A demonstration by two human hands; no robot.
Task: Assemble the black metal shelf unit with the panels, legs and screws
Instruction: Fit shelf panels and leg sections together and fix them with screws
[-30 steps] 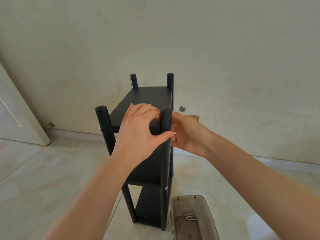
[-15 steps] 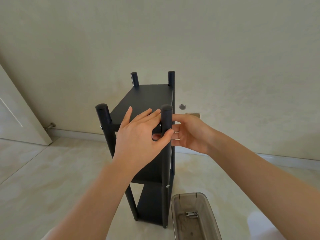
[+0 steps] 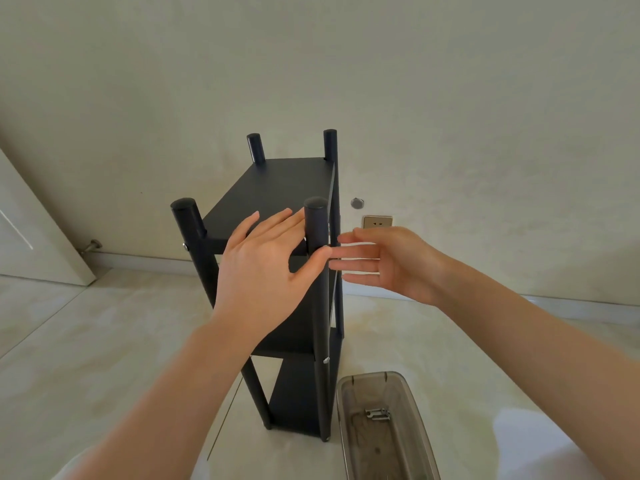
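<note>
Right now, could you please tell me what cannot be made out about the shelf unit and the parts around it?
- Head view: the left hand covers the joint where the near right leg meets the top panel, so any screw there is hidden.
- The small metal parts in the grey tray are too small to identify.
- The tray's near end is cut off by the bottom edge.

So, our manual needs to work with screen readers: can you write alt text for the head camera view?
Two open hands, left hand and right hand, flank the near right leg of a tall black metal shelf unit standing upright on a pale tiled floor. A translucent grey plastic bin holding small metal hardware sits beside its base.
</note>
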